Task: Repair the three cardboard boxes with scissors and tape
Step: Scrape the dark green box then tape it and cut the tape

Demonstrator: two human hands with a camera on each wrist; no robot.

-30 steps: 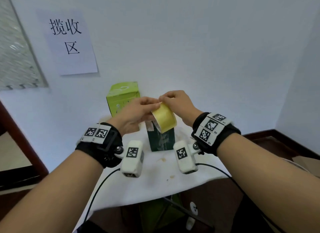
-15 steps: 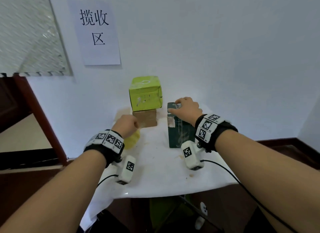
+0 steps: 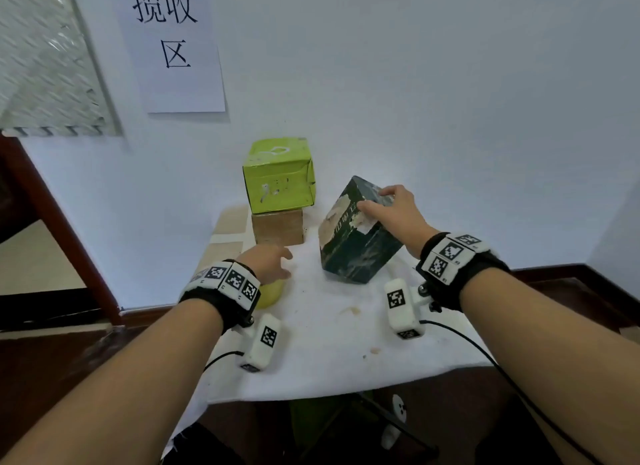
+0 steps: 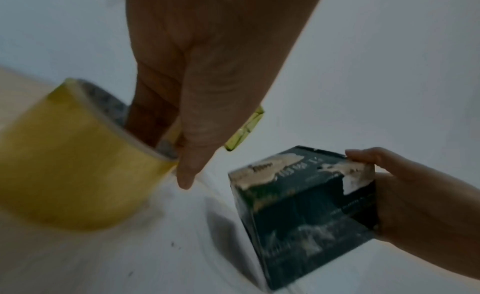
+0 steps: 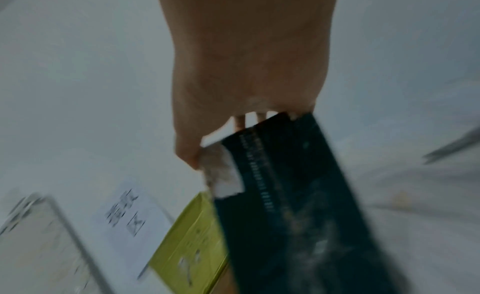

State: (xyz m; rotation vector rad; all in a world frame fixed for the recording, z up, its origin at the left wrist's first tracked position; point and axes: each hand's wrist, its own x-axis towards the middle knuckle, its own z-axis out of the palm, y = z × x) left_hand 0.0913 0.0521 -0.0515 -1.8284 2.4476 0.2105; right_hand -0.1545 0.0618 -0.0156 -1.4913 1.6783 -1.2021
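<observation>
Three boxes on the table — one dark green (image 3: 356, 246), one lime green (image 3: 278, 175), one brown cardboard (image 3: 277, 226) — plus one yellow tape roll (image 4: 70, 155).

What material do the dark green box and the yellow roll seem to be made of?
Dark green box: probably printed cardboard with a slight sheen; the print has peeled along the top edges, and a pale, fibrous paper layer shows beneath. Yellow roll: likely plastic packing tape, translucent and glossy, wound on a grey core.

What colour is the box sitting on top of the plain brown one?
Lime green, with scuffed whitish marks on its front and top. The head view shows it best.
</observation>
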